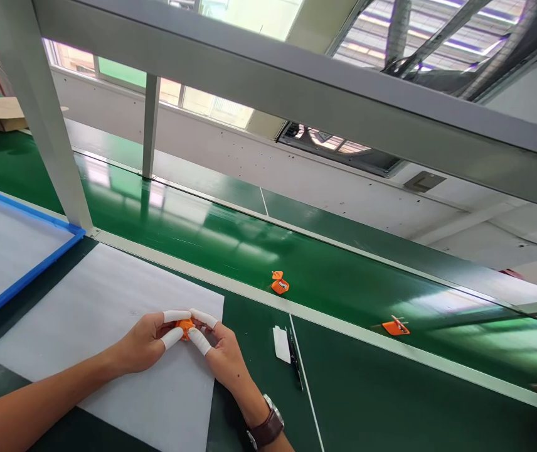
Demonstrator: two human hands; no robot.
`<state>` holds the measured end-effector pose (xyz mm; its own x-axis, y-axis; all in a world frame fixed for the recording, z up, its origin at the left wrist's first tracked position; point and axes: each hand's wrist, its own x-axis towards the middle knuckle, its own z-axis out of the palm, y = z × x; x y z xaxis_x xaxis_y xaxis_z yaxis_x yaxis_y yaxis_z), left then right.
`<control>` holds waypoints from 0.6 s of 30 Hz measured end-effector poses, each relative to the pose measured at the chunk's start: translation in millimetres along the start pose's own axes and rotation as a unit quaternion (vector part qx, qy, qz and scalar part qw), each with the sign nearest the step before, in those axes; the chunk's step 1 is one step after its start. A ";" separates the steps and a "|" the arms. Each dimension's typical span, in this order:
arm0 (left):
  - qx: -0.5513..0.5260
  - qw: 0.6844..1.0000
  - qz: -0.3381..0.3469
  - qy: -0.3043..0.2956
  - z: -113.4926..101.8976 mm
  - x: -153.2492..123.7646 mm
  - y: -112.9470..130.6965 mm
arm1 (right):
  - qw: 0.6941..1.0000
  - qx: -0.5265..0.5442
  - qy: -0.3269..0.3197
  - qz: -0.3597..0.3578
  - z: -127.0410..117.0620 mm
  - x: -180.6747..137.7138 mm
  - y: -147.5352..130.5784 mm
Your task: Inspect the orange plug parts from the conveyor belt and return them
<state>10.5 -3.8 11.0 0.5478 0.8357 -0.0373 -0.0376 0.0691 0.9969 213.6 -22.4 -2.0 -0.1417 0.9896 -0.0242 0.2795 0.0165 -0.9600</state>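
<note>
Both my hands meet over a white sheet [108, 301] on the green bench. My left hand [143, 342] and my right hand [219, 355] pinch a small orange part [185, 326] between fingertips that wear white finger cots. The part is mostly hidden by the fingers. A brown wristwatch [263, 430] sits on my right wrist.
A glossy green conveyor belt [202, 232] runs past the bench, carrying an orange part [279, 284] and another orange part [395, 326] further right. A small white tag [281, 344] and a black tool [294, 358] lie right of my hands. A blue-edged white mat [0, 245] lies at left. Grey frame posts [52, 132] stand behind.
</note>
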 end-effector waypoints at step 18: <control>-0.013 0.997 -0.061 0.047 -0.5 7.0 5.8 | 0.997 0.078 -0.020 0.007 -3.7 3.5 0.7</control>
<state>13.7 2.7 16.5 0.4683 0.8678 -0.1663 0.0027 0.1869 0.9824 216.8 -18.3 -1.7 -0.1772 0.9831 -0.0466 0.1311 -0.0234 -0.9911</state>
